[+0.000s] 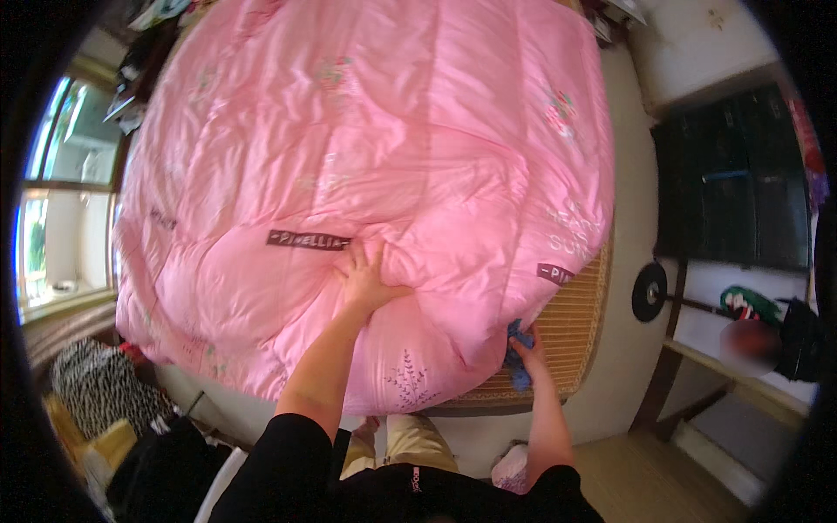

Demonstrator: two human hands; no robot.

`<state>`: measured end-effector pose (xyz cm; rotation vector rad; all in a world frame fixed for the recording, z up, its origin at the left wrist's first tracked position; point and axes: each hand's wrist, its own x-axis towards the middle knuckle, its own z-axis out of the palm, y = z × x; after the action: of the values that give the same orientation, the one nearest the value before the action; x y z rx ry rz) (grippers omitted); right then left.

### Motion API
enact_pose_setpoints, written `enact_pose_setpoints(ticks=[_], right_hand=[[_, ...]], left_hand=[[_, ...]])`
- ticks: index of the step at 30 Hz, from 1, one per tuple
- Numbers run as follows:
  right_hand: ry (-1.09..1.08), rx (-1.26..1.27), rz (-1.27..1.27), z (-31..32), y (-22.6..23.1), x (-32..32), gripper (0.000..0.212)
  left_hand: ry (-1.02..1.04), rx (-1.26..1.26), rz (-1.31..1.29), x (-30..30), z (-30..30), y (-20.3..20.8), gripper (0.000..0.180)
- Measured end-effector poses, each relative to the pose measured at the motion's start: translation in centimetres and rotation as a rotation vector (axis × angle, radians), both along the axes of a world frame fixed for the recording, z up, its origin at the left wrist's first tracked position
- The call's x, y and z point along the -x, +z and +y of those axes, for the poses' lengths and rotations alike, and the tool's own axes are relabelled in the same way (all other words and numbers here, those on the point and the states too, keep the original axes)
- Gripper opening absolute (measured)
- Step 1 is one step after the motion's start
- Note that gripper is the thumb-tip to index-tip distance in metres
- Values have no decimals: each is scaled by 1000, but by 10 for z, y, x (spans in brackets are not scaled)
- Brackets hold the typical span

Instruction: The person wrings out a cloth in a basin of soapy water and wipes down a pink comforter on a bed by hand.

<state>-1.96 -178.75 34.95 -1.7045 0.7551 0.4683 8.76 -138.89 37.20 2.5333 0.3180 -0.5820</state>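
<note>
A large puffy pink quilt [349, 105] with printed flowers and lettering covers most of the bed. My left hand [370, 281] presses down on its near middle with fingers spread, and the fabric dips and creases around it. At the quilt's near right edge, my right hand [529, 347] grips a crumpled blue cloth [520, 377]. Part of that cloth is hidden by the quilt and by my fingers. Beneath both lies a tan woven mat [571, 331], bare along the right side of the bed.
I stand at the bed's near edge. A black-and-white patterned cloth [105, 388] and dark clothing [166, 466] are piled at the lower left, below a window [70, 192]. To the right are a dark cabinet [732, 179], a round black weight plate [649, 292] and a wooden shelf [741, 375].
</note>
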Motion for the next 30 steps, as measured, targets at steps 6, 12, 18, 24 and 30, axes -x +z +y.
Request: enact_pose_setpoints(ticks=[6, 12, 18, 24, 30], right_hand=[[-120, -110, 194, 6, -32, 10, 72], [-237, -544, 192, 49, 31, -3, 50], [-446, -632, -239, 154, 245, 39, 44], [-677, 29, -587, 221, 364, 57, 43], [-455, 49, -842, 195, 370, 99, 43]], left_hand=[[-27, 256, -341, 134, 88, 25, 73], [-66, -366, 74, 306, 141, 73, 86], [291, -205, 226, 330, 160, -1, 85], [119, 147, 100, 290, 208, 12, 57], [-198, 420, 151, 289, 294, 140, 33]])
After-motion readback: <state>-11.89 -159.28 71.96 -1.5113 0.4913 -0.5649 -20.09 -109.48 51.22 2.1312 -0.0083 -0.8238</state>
